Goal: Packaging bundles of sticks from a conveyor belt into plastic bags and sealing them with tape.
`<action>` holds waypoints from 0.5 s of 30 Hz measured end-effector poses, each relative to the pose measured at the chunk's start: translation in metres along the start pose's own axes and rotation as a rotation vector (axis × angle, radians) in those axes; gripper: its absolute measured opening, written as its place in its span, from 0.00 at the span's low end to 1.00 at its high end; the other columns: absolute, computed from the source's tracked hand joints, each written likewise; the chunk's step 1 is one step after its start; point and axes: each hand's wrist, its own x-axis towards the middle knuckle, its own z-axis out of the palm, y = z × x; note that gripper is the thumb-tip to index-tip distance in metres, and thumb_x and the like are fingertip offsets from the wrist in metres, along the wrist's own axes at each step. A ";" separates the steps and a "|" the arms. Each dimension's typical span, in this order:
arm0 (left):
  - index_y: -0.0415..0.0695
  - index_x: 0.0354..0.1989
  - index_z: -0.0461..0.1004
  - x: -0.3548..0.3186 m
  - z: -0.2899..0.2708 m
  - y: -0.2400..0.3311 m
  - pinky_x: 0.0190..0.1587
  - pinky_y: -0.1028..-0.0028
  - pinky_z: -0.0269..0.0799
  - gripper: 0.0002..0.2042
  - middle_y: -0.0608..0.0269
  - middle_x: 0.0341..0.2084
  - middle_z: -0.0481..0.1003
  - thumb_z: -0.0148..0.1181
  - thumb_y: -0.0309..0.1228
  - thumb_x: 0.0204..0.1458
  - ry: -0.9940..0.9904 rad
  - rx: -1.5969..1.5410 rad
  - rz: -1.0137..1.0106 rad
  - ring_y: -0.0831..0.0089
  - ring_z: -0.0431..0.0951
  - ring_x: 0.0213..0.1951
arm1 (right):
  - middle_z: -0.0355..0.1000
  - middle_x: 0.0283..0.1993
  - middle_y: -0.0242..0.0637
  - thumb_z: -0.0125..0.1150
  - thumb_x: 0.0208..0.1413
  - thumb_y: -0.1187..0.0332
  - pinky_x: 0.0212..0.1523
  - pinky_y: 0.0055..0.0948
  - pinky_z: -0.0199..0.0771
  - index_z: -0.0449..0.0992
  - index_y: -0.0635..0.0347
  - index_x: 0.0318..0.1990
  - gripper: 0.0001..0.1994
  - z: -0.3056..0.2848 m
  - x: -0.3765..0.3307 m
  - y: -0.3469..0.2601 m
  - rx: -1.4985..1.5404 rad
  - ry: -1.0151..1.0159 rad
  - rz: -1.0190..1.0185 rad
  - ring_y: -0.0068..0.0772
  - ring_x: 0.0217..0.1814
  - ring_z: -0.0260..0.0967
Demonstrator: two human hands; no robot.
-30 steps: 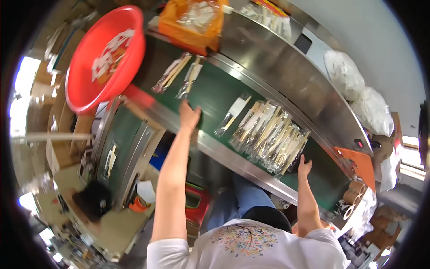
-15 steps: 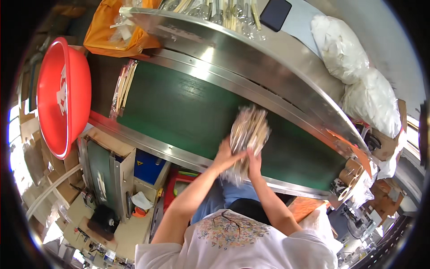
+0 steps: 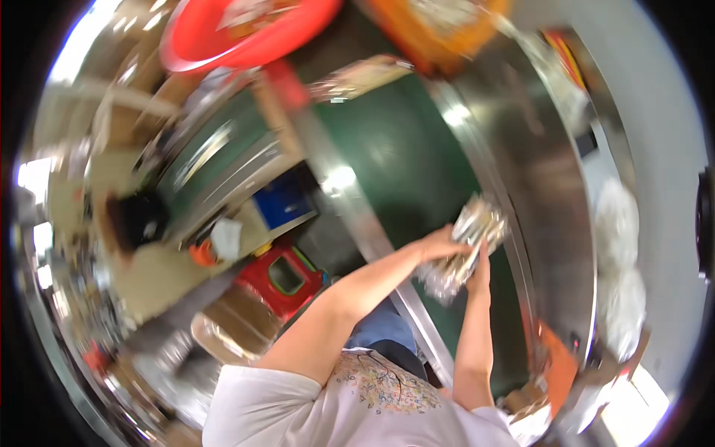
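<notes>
Both hands hold a bundle of plastic-wrapped wooden sticks (image 3: 477, 223) above the green conveyor belt (image 3: 395, 149). My left hand (image 3: 441, 244) grips its left side, and my right hand (image 3: 481, 273) closes on the lower right side. Clear wrapping sticks out below the hands, crinkled and shiny. At the belt's far end lies another row of similar wrapped sticks (image 3: 365, 78), smeared by motion.
Metal rails (image 3: 350, 194) run along both belt edges. Beyond the far end are a red basin (image 3: 249, 56) with pale scraps and an orange bag (image 3: 424, 41). A red stool (image 3: 279, 281) stands left of my legs. White plastic sacks (image 3: 618, 231) lie at the right.
The view has swung left, so the belt now runs more steeply through it and the red stool shows. Both hands still hold the bundle.
</notes>
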 end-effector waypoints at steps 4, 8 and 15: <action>0.31 0.53 0.58 -0.138 -0.036 -0.040 0.55 0.68 0.58 0.42 0.44 0.50 0.63 0.61 0.56 0.38 0.417 -0.255 0.030 0.55 0.64 0.53 | 0.64 0.53 0.38 0.48 0.55 0.50 0.54 0.34 0.63 0.57 0.60 0.58 0.29 0.075 -0.032 0.058 -0.310 -0.217 0.256 0.36 0.53 0.63; 0.35 0.48 0.66 -0.307 -0.080 -0.065 0.52 0.66 0.62 0.35 0.48 0.43 0.70 0.59 0.55 0.40 0.842 -0.285 -0.030 0.54 0.68 0.49 | 0.67 0.50 0.39 0.53 0.52 0.53 0.53 0.34 0.63 0.60 0.62 0.55 0.28 0.189 -0.050 0.143 -0.862 -0.755 0.436 0.34 0.51 0.65; 0.49 0.47 0.66 -0.525 -0.061 -0.136 0.41 0.70 0.65 0.19 0.70 0.39 0.70 0.62 0.34 0.46 1.419 -1.699 0.869 0.77 0.69 0.42 | 0.67 0.49 0.37 0.68 0.38 0.59 0.51 0.28 0.62 0.62 0.61 0.55 0.35 0.456 -0.312 0.411 -2.019 -2.213 0.581 0.28 0.50 0.63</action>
